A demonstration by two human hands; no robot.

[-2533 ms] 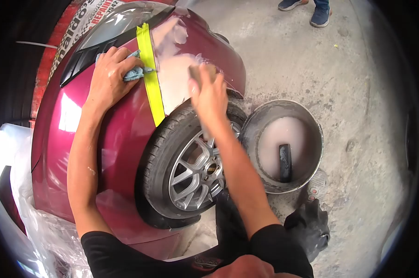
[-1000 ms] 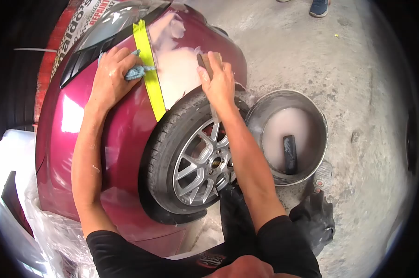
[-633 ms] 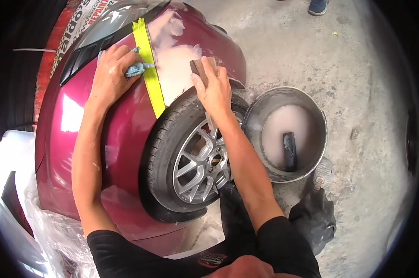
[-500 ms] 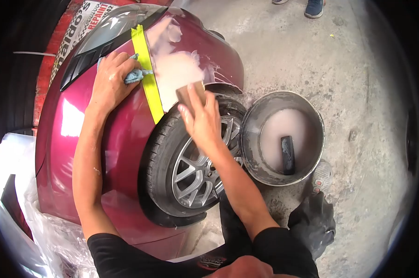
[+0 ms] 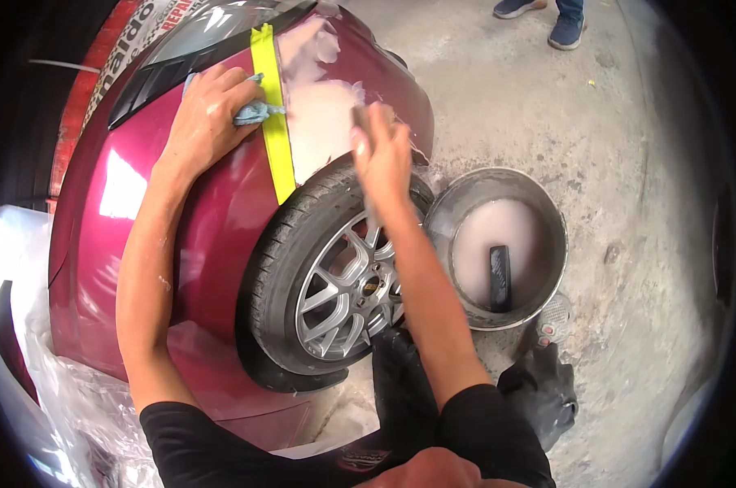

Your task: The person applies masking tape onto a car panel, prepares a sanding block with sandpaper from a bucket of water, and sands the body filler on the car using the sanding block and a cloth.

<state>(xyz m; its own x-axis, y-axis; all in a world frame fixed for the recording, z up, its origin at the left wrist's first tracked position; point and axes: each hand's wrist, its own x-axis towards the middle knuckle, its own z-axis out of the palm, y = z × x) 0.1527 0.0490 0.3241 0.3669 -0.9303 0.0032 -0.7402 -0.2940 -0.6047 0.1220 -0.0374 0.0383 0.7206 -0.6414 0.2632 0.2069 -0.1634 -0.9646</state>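
My left hand [image 5: 211,114] is closed on a crumpled blue cloth [image 5: 255,112] and rests on the maroon car panel [image 5: 213,220], left of a yellow-green tape strip [image 5: 272,122]. Right of the tape, pale filler [image 5: 323,118] covers the panel above the wheel arch. My right hand [image 5: 384,159], blurred by motion, grips a brown sanding block [image 5: 360,120] against the right side of the filler. Below lies the wheel [image 5: 371,286], partly hidden by my right forearm.
A round bucket [image 5: 553,281] of cloudy liquid, with a black block [image 5: 500,278] in it, stands right of the wheel. Another person's shoe [image 5: 566,32] is at the top. Clear plastic sheeting [image 5: 83,390] lies at the lower left, and a printed banner [image 5: 132,45] at the upper left.
My right hand has moved with the block from the lower filler, near the wheel arch, up and right. My left hand still holds the cloth beside the tape. The whole view has shifted slightly.
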